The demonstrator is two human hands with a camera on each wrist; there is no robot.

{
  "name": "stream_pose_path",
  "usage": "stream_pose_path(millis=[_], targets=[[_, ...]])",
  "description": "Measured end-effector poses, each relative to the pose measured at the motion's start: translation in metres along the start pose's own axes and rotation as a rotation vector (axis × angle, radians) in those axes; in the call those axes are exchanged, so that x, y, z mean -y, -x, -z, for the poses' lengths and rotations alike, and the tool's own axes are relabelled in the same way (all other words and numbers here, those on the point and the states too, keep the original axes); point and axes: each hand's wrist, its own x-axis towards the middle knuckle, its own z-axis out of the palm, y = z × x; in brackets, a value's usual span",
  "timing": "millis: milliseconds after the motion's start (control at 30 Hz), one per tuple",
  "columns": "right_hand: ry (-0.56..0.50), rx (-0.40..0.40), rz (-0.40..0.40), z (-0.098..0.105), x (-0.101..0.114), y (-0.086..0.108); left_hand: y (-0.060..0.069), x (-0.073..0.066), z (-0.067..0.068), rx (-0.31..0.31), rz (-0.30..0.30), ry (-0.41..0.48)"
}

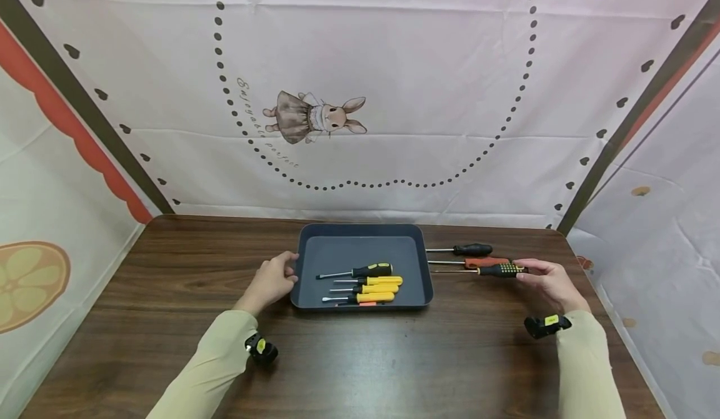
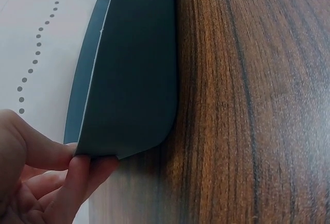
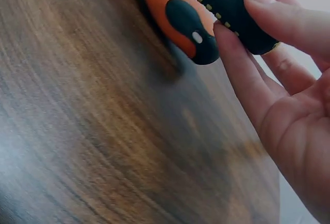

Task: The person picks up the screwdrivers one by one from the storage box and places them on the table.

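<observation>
Tray (image 1: 360,250), on the table (image 1: 360,363) left of the loose tools: likely light, stiff; best held by the rim. Left hand (image 1: 270,282) pinches its left edge, thumb against fingers. Dark blue-grey, rounded corners. Dotted screwdriver (image 1: 499,271), right of tray, just beside the orange-red screwdriver (image 1: 485,261): probably light, rigid, grippy; take the handle. Right hand (image 1: 554,286) pinches the butt end. Black handle, yellow dots, thin shaft.

Pale cloth (image 1: 394,62) printed with a dressed rabbit (image 1: 315,117), dark dots (image 1: 529,64), small hearts (image 1: 647,66) and a citrus slice (image 1: 34,286) hung around the brown wooden table (image 1: 450,359).
</observation>
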Motion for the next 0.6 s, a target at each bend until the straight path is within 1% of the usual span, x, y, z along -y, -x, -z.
stream_pose_path(millis=[67,200,267,333,433,467,567,600], targets=[[-0.017,0.011,0.002,-0.001,-0.004,-0.001,0.0,0.0,0.0,-0.002,0.0,-0.002],[-0.019,0.044,0.022,-0.003,-0.01,-0.004,0.001,0.0,0.0,-0.004,0.002,-0.005],[-0.037,0.057,0.018,-0.002,-0.013,-0.004,0.001,0.0,0.0,-0.001,0.007,-0.006],[-0.078,0.057,0.005,-0.002,-0.016,-0.004,0.0,0.0,0.0,0.004,0.007,-0.003],[-0.068,0.072,-0.005,-0.002,-0.021,-0.003,0.0,0.0,0.0,0.005,0.005,-0.007],[-0.047,0.072,-0.002,-0.002,-0.022,-0.003,0.0,0.0,-0.001,0.005,0.003,-0.009],[-0.027,0.06,-0.006,-0.003,-0.023,-0.003,0.0,0.0,-0.001,0.003,-0.002,-0.011],[-0.043,0.047,-0.013,-0.003,-0.023,-0.003,0.0,0.0,-0.001,0.003,-0.002,-0.011]])
